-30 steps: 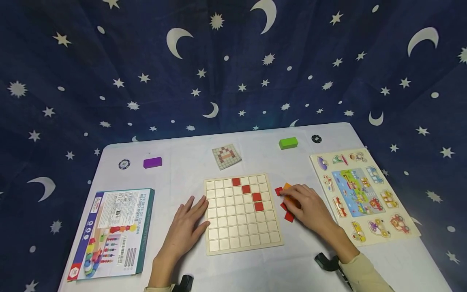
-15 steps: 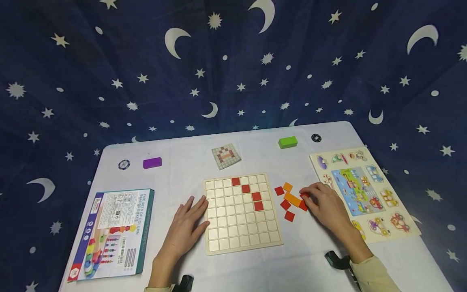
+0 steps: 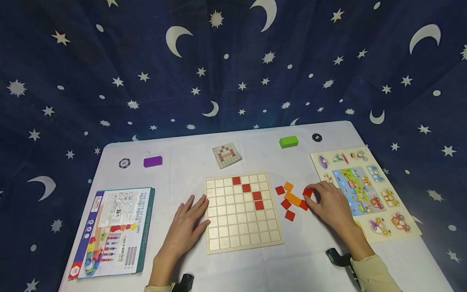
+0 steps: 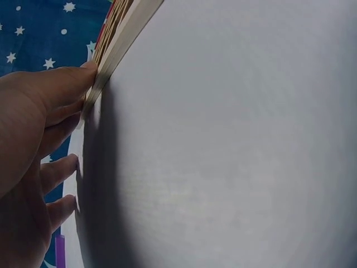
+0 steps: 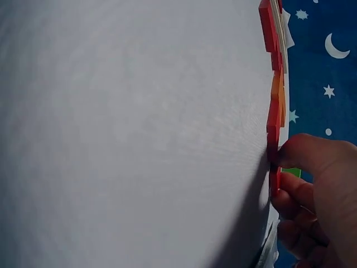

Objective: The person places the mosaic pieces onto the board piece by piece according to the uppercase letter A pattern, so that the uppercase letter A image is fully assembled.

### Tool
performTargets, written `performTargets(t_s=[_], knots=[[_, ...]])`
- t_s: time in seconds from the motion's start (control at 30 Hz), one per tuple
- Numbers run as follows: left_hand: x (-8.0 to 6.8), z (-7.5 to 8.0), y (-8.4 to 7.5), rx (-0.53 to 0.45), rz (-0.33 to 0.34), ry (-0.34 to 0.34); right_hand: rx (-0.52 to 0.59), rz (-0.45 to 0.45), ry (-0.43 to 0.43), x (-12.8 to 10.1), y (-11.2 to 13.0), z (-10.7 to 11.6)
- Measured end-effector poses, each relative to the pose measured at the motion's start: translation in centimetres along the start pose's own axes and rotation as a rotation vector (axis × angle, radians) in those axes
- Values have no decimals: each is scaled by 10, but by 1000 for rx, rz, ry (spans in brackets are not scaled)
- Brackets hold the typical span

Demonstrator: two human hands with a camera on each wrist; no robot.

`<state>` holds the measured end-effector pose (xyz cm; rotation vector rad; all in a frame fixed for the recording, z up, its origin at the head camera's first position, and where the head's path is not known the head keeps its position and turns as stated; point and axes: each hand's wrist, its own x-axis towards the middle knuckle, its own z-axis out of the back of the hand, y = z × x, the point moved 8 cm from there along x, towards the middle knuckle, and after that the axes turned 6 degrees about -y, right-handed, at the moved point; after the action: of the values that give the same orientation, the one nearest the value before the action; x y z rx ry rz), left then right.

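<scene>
Red square wooden tile (image 3: 307,192) pinched at the fingertips of the right hand (image 3: 330,205), on the white surface (image 3: 182,170) at the right end of a loose cluster of red and orange tiles (image 3: 292,198), between the pale wooden grid board (image 3: 242,213) and the vehicle peg puzzle board (image 3: 365,194). Fingers of the right hand curled, thumb and forefinger closed on the tile's edges, as seen from the right wrist. Left hand (image 3: 186,227) flat on the surface, fingers straight and slightly spread, tips against the grid board's left edge. Four red tiles already seated in a diagonal on the board. Tile judged light, rigid and thin, smooth-faced, likely to slide rather than lift; best taken by two opposite edges. Further back: small pattern card (image 3: 226,155), purple block (image 3: 153,161), green block (image 3: 288,141); printed box (image 3: 113,231) at left.
</scene>
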<state>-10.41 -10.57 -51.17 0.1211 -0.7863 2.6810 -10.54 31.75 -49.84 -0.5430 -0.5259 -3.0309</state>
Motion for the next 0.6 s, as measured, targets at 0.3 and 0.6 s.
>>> performTargets(t_s=[0.3,0.6], knots=[[1,-2,2,0,10,22,53,49,-90,6,15,6],[0,-1,2,4,21,27,124,181,-51,2,76,-7]])
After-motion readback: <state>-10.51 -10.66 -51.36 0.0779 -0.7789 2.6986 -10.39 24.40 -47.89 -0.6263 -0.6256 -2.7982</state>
